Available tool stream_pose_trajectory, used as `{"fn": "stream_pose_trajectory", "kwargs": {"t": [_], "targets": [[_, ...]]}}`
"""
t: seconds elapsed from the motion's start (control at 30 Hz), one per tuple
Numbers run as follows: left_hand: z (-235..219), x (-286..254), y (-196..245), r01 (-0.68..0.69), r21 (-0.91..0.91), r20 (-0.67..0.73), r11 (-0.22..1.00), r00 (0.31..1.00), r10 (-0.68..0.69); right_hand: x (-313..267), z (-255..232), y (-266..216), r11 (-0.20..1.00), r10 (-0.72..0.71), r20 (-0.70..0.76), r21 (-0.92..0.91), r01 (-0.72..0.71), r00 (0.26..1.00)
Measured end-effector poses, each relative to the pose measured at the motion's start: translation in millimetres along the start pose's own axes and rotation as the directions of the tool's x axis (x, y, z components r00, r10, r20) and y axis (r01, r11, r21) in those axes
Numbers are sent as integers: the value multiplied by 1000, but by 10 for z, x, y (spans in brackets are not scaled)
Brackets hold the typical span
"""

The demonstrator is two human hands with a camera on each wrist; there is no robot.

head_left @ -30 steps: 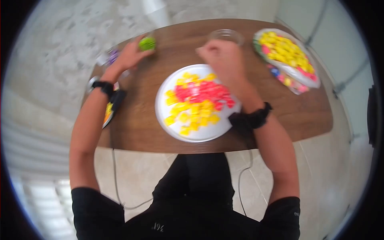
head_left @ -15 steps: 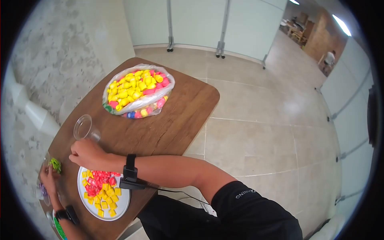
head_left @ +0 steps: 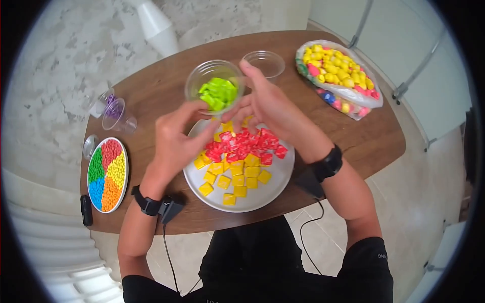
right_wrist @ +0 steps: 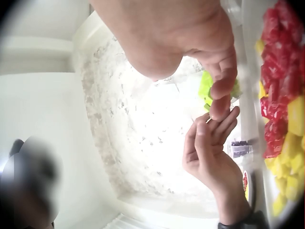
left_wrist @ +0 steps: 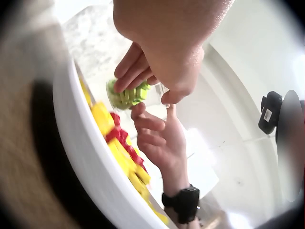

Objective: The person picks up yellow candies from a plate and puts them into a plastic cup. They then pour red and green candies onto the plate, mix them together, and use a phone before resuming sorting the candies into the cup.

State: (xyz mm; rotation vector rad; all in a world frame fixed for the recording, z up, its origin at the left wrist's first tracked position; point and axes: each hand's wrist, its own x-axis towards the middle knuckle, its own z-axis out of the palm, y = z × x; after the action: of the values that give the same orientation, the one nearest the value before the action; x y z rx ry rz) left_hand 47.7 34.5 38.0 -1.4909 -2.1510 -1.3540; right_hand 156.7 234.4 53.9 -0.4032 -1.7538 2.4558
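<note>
Over the plate, my left hand [head_left: 174,144] grips a clear plastic cup [head_left: 193,76] low on its side, fingers and thumb around it. Bright green wrapped candies [head_left: 218,94] lie inside the cup, which tilts so its mouth shows in the head view. My right hand [head_left: 270,103] is at the cup's right side, thumb extended by the rim and fingers loosely bent close below it. Beneath both hands, the round white plate [head_left: 278,187] carries red wrapped candies [head_left: 245,144] and yellow square candies [head_left: 237,180]. In the right wrist view, right fingers overlap the green candies [right_wrist: 205,89].
Behind the hands stands another clear cup [head_left: 264,64]. A plastic bag [head_left: 365,97] of yellow and pink pieces sits at the back right. On the left are a cup with purple pieces [head_left: 114,107], an oval tray [head_left: 126,187] of coloured candies and a black object [head_left: 86,210].
My left hand has brought the cup of green candies from the table's left side to above the plate. The right hand has opened from a curled pose beside it. The head view turned right, then back.
</note>
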Motion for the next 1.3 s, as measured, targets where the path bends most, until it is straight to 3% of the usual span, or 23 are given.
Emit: {"fn": "stream_pose_trajectory", "kwargs": {"t": [0.07, 0.1, 0.17, 0.3, 0.37, 0.43, 0.47, 0.53, 0.67, 0.7, 0.77, 0.8, 0.87, 1.03, 1.1, 1.27, 1.3], "targets": [[-7, -44, 84, -241, 98, 58, 965, 970, 236, 44, -71, 3, 993, 120, 92, -23, -119, 988], [-10, -58, 89, -224, 98, 57, 970, 974, 219, 46, -78, 9, 991, 137, 97, -24, -135, 986], [-32, -52, 63, -354, 127, 53, 927, 935, 350, 56, -60, 9, 990, 138, 106, -30, -136, 985], [-123, -69, 101, -385, 186, 114, 904, 922, 369, 37, -65, -7, 979, 172, 260, 67, -195, 950], [-143, -57, 126, -457, 207, 134, 865, 889, 437, 58, -44, 40, 978, 186, 207, 55, -201, 961], [-148, -60, 102, -455, 188, 135, 871, 890, 435, 53, -117, 10, 972, 207, 325, 37, -231, 923], [-161, -58, 84, -458, 166, 144, 873, 887, 438, 72, -121, 45, 972, 210, 323, 31, -231, 923], [-166, -90, -16, -449, 178, 125, 876, 893, 432, 119, -121, 163, 997, 60, 234, 34, -70, 970], [-105, -101, -100, -432, 168, 31, 886, 900, 434, 42, -34, 118, 997, 58, 226, 45, -70, 972], [-125, -107, -109, -429, 167, 31, 888, 902, 430, 44, -29, 148, 999, 33, 146, -21, -31, 989], [-183, -117, -129, -273, 43, -26, 961, 961, 274, 51, -26, 177, 995, 8, 69, -95, -1, 998], [-186, -118, -150, -267, 43, -29, 963, 963, 268, 59, -27, 184, 988, -20, 44, -150, 26, 999], [-199, -117, -205, -65, -83, -58, 994, 997, 60, 47, 1, 185, 977, -39, 27, -209, 44, 999], [5, -139, -359, 56, -191, -4, 980, 998, -58, -12, 100, 136, 897, -161, -37, -422, 131, 986], [39, -147, -394, 165, -210, 91, 964, 985, -148, -17, 100, 130, 899, -170, -24, -412, 145, 985], [56, -148, -376, 209, -250, 114, 945, 976, -186, -34, 93, 110, 902, -163, -8, -406, 146, 987], [64, -152, -367, 207, -265, 107, 942, 977, -184, -13, 90, 134, 900, -226, 19, -378, 217, 974]]}}
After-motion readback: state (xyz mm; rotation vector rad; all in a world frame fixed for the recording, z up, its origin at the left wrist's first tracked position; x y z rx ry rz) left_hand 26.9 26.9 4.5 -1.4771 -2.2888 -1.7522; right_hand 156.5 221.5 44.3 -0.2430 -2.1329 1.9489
